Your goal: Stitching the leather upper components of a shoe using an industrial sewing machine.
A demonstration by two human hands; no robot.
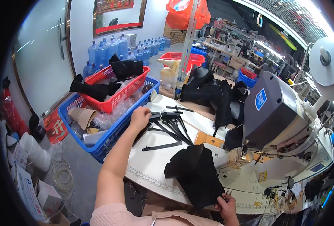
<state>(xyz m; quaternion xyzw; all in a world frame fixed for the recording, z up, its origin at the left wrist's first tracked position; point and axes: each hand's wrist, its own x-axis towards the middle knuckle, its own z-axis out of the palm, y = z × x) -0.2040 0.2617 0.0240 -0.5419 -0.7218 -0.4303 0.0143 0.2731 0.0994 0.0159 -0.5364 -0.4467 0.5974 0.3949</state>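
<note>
My left hand (140,118) reaches out over the white sewing table (140,160), its fingers closed at the end of a bundle of black straps (170,128). Several straps fan out from there, and one separate strap (162,146) lies nearer me. Close to the front edge, my right hand (227,206) pinches the lower corner of a black boot-shaped fabric piece (197,175). A small pointed tool, perhaps thread snips, shows at those fingers; most of it is hidden. The fabric piece lies flat, left of the sewing machine (272,109).
Left of the table, a red basket (116,98) with black pieces rests on a blue crate (110,137). Black boot parts (212,94) are heaped behind the straps. A metal post (185,49) rises at the far edge. Coiled cable (63,175) and boxes lie on the floor.
</note>
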